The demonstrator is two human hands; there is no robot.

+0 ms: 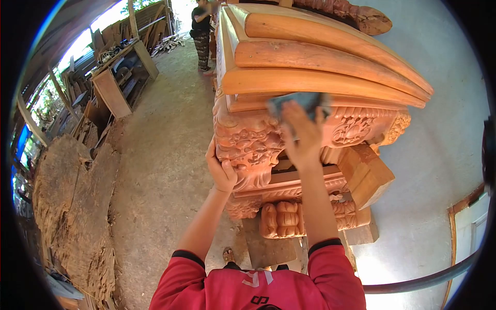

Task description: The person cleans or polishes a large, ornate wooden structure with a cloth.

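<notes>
My right hand (304,135) presses a blue-grey sheet (299,101), which looks like sandpaper, against the moulding just under the long rounded rails of a carved wooden piece of furniture (253,139). Motion blurs the sheet and the fingers. My left hand (223,173) grips the carved left corner, its thumb on the near face and its other fingers partly hidden round the side. Orange-brown rounded rails (310,54) run along the top, with scrollwork and a round flower-like relief below them.
A squared wood block (367,175) juts out at the lower right. On the left lie a rough wood slab (77,206) and a wooden cabinet (113,93) with clutter. Farther back stands another person (201,36). A dark hose or pipe (423,281) crosses the lower right.
</notes>
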